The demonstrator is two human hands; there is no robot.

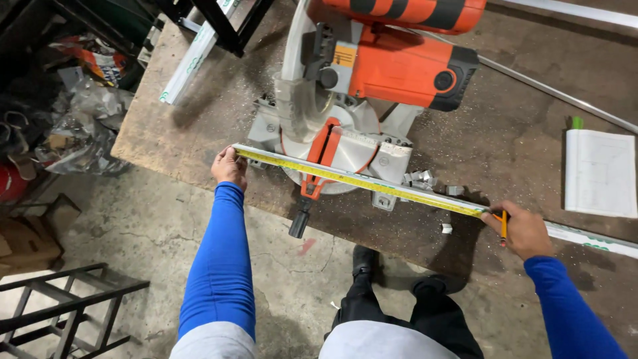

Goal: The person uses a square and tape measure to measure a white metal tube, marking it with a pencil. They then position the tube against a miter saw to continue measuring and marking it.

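A yellow tape measure blade [352,178] is stretched along a long pale metal strip [399,193] that lies across the base of an orange and grey mitre saw [372,80]. My left hand [229,166] pins the tape's end on the strip's left end. My right hand [525,229] holds the tape down near the strip's right part and grips an orange pencil [504,226] against it.
The saw stands on a worn wooden board [505,133] on the floor. Small metal offcuts [422,179] lie beside the saw base. An open paper sheet [600,173] lies at the right, a thin rod [551,90] behind it. Clutter [80,113] and a black frame [66,312] sit left.
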